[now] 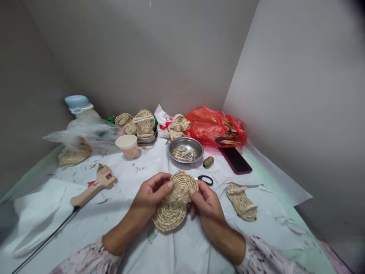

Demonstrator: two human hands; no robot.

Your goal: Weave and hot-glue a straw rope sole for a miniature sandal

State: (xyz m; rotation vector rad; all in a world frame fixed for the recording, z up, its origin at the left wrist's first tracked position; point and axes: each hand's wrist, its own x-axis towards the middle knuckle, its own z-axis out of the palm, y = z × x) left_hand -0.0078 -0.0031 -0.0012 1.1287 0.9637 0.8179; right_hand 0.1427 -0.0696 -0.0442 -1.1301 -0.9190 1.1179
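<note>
Between my hands is a woven straw piece (174,201), made of two coiled rounds joined in a figure-eight shape. My left hand (152,192) pinches its upper left edge, thumb on top. At its right edge, my right hand (207,201) grips it the same way, with some fingers hidden beneath. The piece is tilted, its upper round farther from me. Just beyond my right hand, the black handle of a pair of scissors (205,179) shows, its blades mostly covered. Another woven straw piece (242,202) lies on the table to the right.
A hot glue gun (95,184) with a cord lies left. Farther back stand a paper cup (128,146), a metal bowl (186,149) with straw scraps, a thread spool (208,162), a phone (236,160), a red plastic bag (213,127), more woven pieces (144,123) and a blue-lidded bottle (80,104).
</note>
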